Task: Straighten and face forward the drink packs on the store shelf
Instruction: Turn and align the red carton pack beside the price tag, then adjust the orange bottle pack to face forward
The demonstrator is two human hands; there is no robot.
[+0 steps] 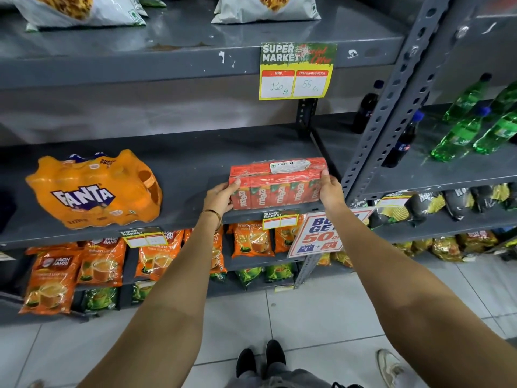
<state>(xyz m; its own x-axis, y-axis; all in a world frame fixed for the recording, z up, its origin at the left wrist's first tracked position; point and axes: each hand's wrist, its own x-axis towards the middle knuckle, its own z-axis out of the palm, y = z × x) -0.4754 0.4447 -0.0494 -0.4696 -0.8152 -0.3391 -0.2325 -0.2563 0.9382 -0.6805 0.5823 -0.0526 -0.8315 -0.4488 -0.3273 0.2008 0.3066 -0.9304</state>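
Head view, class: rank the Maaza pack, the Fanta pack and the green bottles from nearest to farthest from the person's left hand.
1. Maaza pack: gripped at its left end by the left hand.
2. Fanta pack: same shelf, to the left.
3. Green bottles: neighbouring rack, far right.

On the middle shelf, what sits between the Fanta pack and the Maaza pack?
Nothing: in the head view, bare grey shelf separates the Fanta pack from the Maaza pack.

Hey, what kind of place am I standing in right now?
A supermarket aisle, most likely: metal shelves carry a price tag printed "Super Market", and packaged goods sit out, like the Fanta pack and Maaza pack both hands hold.
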